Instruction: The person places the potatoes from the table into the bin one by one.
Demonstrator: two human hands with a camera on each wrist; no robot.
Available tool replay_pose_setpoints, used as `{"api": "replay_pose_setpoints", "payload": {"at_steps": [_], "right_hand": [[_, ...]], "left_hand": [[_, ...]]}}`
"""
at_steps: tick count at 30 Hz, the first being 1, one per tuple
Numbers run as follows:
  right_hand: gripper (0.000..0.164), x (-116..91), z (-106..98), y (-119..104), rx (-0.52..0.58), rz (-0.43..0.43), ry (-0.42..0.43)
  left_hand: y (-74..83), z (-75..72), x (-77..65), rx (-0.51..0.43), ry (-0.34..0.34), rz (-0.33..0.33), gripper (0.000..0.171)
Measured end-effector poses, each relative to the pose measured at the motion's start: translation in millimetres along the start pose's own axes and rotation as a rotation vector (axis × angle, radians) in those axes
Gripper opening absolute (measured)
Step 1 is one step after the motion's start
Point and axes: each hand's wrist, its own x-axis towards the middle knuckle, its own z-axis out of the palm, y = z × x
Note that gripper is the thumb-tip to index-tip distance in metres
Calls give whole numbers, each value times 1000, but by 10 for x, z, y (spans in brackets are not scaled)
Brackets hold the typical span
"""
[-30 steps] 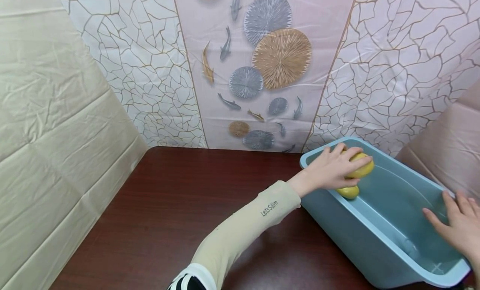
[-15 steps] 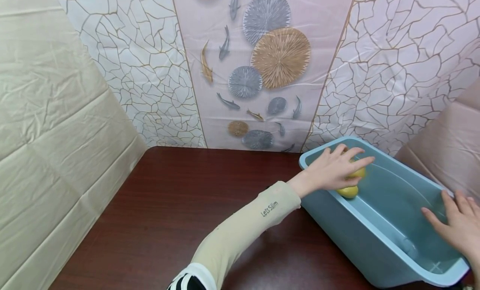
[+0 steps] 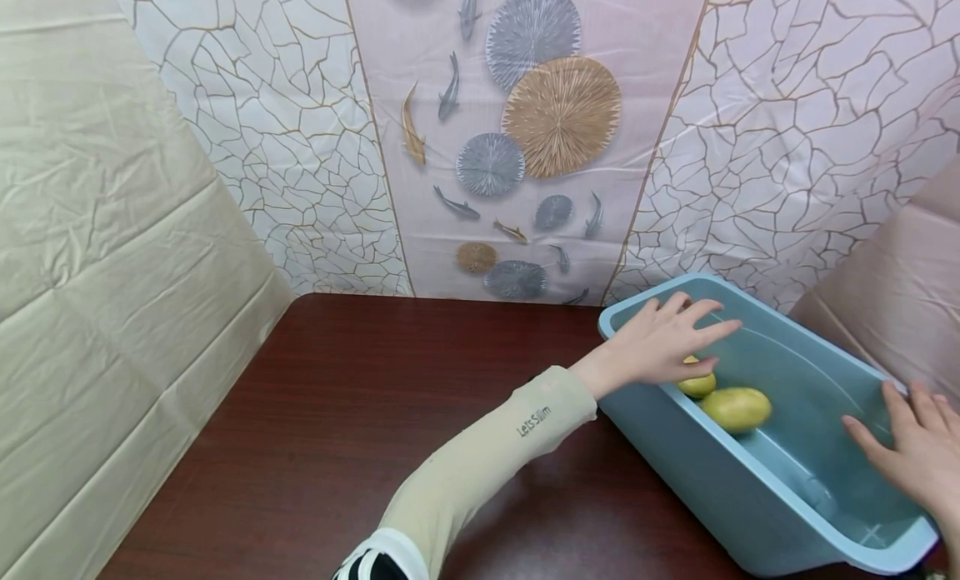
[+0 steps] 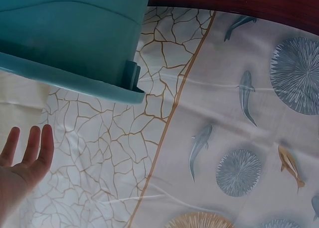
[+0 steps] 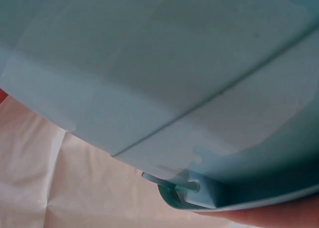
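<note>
My left hand (image 3: 663, 342) hovers over the far left part of a blue plastic bin (image 3: 795, 526), its fingers spread and holding nothing. Two yellow oval fruits lie in the bin. One yellow fruit (image 3: 699, 386) is partly hidden by the left hand. A larger yellow oval fruit (image 3: 737, 409) lies just right of it, against the near wall. My right hand (image 3: 911, 447) rests at the bin's right rim with fingers extended. In the left wrist view, three fingers (image 4: 42, 148) of the left hand show below the bin's rim (image 4: 75, 83).
The bin stands on the right side of a dark reddish-brown table (image 3: 337, 430). A patterned cloth (image 3: 495, 147) hangs behind it, and a cream cloth (image 3: 112, 255) slopes along the left. Pinkish cloth (image 3: 885, 322) is close behind the bin's right side.
The left hand has let go of a yellow fruit, which now lies lower in the bin, beside the other. The left fingers have spread out. The right hand has stayed at the rim.
</note>
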Motion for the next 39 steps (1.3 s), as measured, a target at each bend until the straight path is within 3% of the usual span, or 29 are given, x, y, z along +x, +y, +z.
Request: {"api": "replay_pose_setpoints", "payload": {"at_steps": [9,21,34,39], "right_hand": [[85,6,-1,-2,3,1,-3],[85,25,24,37,29,-30,26],[84,18,13,30,29,-31,22],[83,17,15,27,32,-41,26]], "left_hand": [[2,42,-40,18,54,19,44],[22,65,-151,46,-2,24,44],[63,104,-283,106,60,58,41],[78,128,-362,99,158,73,38]]}}
